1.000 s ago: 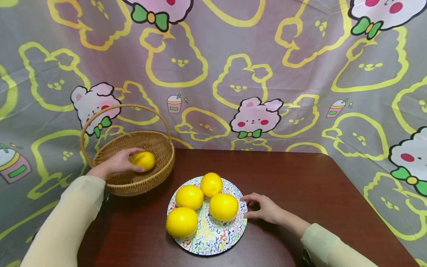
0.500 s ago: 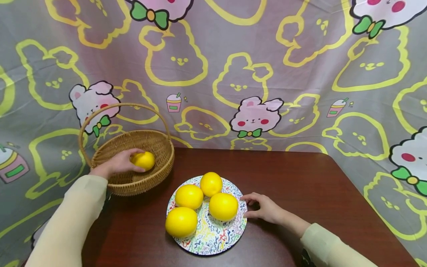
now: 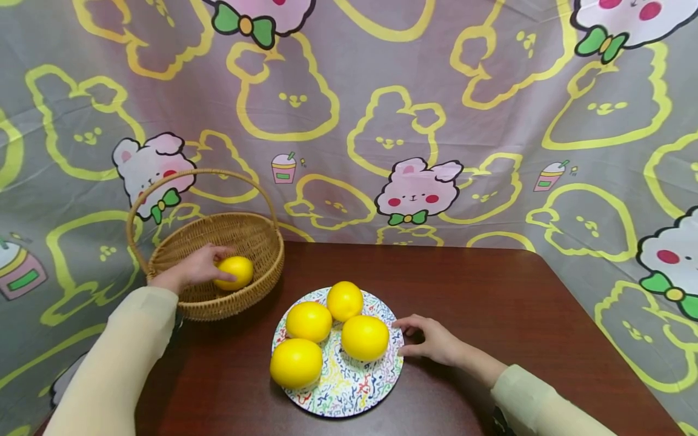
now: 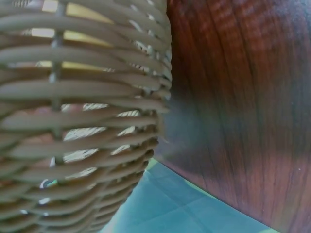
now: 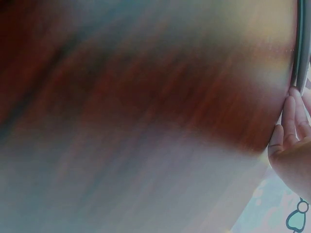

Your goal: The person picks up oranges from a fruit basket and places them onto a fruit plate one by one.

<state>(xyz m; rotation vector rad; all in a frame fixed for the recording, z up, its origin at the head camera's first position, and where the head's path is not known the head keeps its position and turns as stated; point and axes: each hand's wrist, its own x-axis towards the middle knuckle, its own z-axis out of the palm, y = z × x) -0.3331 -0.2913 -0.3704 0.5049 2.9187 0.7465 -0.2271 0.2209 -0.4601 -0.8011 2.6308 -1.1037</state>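
Note:
A yellow lemon (image 3: 240, 272) lies low in the wicker basket (image 3: 229, 310) at the left of the head view. My left hand (image 3: 200, 267) reaches in over the basket's near rim, its thumb in front of the lemon and its fingers spread loosely above it; the farther fingers are hidden. Several more lemons (image 3: 366, 338) sit on a round plate (image 3: 349, 393) with a multicoloured squiggle pattern. At the plate's right edge, my right hand (image 3: 436, 342) touches the rim with extended fingertips; the right wrist view also catches these fingers (image 5: 288, 119) against the plate's edge.
Basket and plate stand on a dark reddish-brown table (image 3: 463, 290). The basket's tall arched handle (image 3: 218, 172) rises above the left forearm. A cartoon-printed cloth (image 3: 349, 121) hangs behind the table and along both sides. Basket weave fills the left part of the left wrist view.
The lemon in the basket has dropped slightly, and my left hand's fingers have loosened and lifted from it. The right hand and the plate stay in place.

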